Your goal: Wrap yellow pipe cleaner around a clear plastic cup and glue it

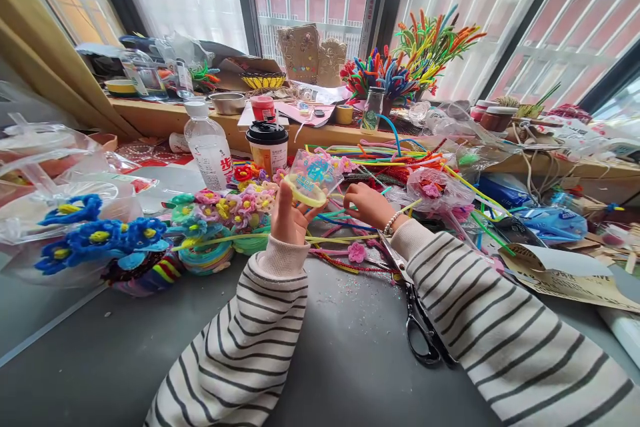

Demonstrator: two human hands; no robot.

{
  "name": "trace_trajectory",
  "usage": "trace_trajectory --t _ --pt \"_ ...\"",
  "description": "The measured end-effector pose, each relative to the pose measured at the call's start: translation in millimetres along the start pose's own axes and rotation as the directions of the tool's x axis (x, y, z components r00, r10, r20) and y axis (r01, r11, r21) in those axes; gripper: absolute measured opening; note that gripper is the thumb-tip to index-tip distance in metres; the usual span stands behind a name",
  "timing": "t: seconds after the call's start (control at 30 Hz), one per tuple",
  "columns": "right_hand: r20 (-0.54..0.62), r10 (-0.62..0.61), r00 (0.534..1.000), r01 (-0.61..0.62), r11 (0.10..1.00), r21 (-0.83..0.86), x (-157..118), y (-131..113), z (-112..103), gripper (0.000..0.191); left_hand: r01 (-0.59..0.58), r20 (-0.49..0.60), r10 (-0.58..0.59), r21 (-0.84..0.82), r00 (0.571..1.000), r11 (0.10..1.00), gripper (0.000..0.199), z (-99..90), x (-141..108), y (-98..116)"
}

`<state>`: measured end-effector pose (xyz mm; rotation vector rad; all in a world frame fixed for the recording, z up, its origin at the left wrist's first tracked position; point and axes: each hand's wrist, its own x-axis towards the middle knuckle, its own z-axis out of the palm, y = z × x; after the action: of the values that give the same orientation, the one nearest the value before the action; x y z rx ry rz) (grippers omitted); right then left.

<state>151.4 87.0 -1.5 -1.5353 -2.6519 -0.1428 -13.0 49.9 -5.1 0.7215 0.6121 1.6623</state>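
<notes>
My left hand (290,217) holds a clear plastic cup (314,177) with blue print and a pale yellow rim, tilted over the table. To its right, my right hand (370,205) has its fingers curled close together above the pipe cleaners; whatever they pinch is too small to make out. A bead bracelet circles that wrist. Black-handled scissors (423,333) lie partly beneath the right sleeve. A pink fuzzy flower (357,253) rests on the table between the hands.
Blue fuzzy flowers (100,233) and pastel ones (245,205) stand at the left. Behind are a bottle (207,147) and a lidded paper cup (267,147). Pipe cleaners (400,159) spread across the back. Brown paper (565,280) lies at the right.
</notes>
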Motion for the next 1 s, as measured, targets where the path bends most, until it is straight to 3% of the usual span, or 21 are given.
trace_trajectory --t 0.13,0.3,0.43,0.57,0.73,0.87,1.0 --pt "-0.04 -0.014 0.999 0.014 1.0 0.015 2.6 10.8 -16.5 0.029 0.148 -0.044 -0.145 0.06 0.988 0.987 0.053 1.9 -1.1 -1.6" --pt "-0.159 0.024 0.987 -0.017 0.999 0.045 2.0 15.7 -29.1 0.029 0.156 -0.093 -0.15 0.056 0.984 0.986 0.043 2.4 -0.8 -1.4" --pt "-0.311 0.018 0.95 0.0 0.998 0.057 0.3 17.5 -39.1 0.017 0.163 -0.089 -0.162 0.004 0.983 0.987 0.037 1.7 0.3 0.0" --pt "-0.418 0.012 0.909 0.016 0.998 0.064 -1.8 20.4 -48.0 0.011 0.305 -0.044 -0.307 -0.053 0.951 0.951 0.045 3.4 -1.3 4.1" --pt "-0.405 -0.068 0.912 0.122 0.987 0.108 -6.7 19.9 -49.4 0.006 0.383 0.079 -0.377 -0.083 0.923 0.92 0.049 5.4 -4.1 8.8" --pt "-0.37 -0.129 0.92 0.191 0.972 0.135 -13.3 17.1 -48.5 0.006 0.394 0.068 -0.389 -0.099 0.919 0.914 0.044 3.7 -3.0 8.3" --pt "-0.344 -0.115 0.932 0.176 0.972 0.153 -19.3 22.5 -48.5 0.006 0.385 0.051 -0.382 -0.095 0.923 0.918 0.043 2.5 -2.0 6.8"
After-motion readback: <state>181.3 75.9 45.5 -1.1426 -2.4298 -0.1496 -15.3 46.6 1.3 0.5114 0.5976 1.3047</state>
